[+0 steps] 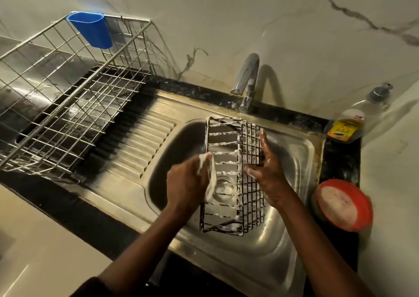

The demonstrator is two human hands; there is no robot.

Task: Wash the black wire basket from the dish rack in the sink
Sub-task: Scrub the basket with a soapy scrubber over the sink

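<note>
Steel sink (pixel 297 160): one black wire basket (pixel 250 138), right hand (pixel 269 172) grip holding its mesh side, left hand (pixel 186 181) grip pinching one cloth (pixel 212 179) alongside.

A stainless steel sink (pixel 302 151) with a ribbed drainboard (pixel 138 145) is set into a black stone countertop (pixel 56 197). 1 wire dish rack (pixel 68 97) is stood at the left, and 1 pump bottle (pixel 353 120) and 1 red round tub (pixel 342 203) are placed on the right strip.

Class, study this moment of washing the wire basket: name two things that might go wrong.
The soapy right hand holds the foam-covered black wire basket by its side mesh; it might slip into the sink. The red-rimmed dish beside the sink sits near the right forearm and might get knocked.
</note>
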